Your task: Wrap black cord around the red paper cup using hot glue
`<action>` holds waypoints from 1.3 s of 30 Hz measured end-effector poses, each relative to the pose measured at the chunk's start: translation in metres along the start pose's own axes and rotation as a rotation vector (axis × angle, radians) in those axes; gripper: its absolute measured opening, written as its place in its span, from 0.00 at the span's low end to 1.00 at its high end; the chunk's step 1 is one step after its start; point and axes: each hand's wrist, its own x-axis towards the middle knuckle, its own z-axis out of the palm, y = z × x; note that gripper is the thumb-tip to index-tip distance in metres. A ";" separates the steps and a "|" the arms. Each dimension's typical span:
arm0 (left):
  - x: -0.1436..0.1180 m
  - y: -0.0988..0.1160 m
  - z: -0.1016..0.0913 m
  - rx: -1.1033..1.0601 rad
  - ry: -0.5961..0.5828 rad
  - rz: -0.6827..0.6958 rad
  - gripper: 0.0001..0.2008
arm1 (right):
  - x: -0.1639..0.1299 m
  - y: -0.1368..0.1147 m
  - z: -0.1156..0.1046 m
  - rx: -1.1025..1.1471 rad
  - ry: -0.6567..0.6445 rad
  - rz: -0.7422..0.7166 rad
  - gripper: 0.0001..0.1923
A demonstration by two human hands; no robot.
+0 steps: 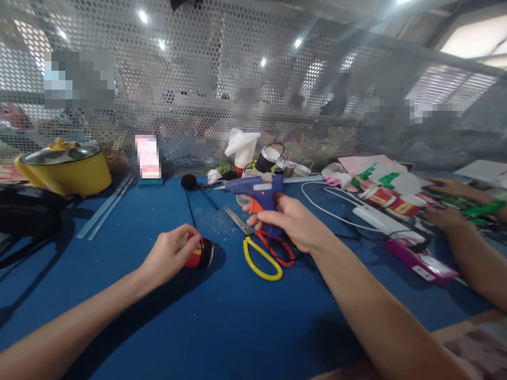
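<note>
Perforated metal panelling point(178, 79) backs the blue table point(178, 327), where the left hand point(172, 250) pinches a red-and-black cylinder point(205, 254) between thumb and fingers, its axis roughly left to right and its black end facing right. Gripped at the handle by the right hand point(291, 219), the blue glue gun point(251, 186) points its nozzle point(221, 187) leftward, farther from the person than the cylinder and apart from it; whether the orange trigger point(256, 206) is pressed cannot be told. Scissors point(248, 230) lie between the hands, nearer the right.
</note>
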 end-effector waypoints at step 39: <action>-0.001 -0.007 0.002 -0.016 0.031 -0.006 0.12 | -0.026 0.002 0.027 -0.590 -0.241 0.123 0.13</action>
